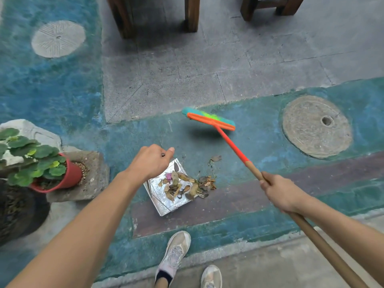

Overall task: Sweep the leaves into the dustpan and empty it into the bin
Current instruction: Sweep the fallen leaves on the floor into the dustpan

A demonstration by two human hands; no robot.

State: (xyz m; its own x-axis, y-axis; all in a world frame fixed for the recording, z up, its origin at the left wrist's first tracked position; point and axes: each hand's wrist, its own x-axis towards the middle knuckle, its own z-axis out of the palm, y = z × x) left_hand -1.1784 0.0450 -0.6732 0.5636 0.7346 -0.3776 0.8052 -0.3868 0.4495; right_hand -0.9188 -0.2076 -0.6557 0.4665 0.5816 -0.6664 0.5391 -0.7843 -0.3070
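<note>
The left hand (pixel 150 161) is curled into a loose fist above the back corner of the dustpan, fingers wrapped around a thin dark handle tip that just shows beside the thumb; its forearm reaches in from the lower left. The right hand (pixel 279 193) is closed around the brown wooden shaft of the broom (pixel 234 148), forearm coming in from the lower right, the shaft slanting up and left. The broom's orange neck ends in an orange-and-teal head with green bristles, which is blurred and hangs above the painted floor, a shadow beneath it.

The square shiny metal dustpan (pixel 166 204) rests on the blue-green painted ground. Dry brown leaves (pixel 182 187) and 1 pink petal lie in it, the pile spilling over its right edge onto the floor; 1 stray leaf (pixel 216 158) lies apart, nearer the broom shaft.

A red plastic pot of green round-leaved plant (pixel 70 177) sits tilted on a grey stone block at left. 2 worn pale sneakers (pixel 176 252) stand below the dustpan.
</note>
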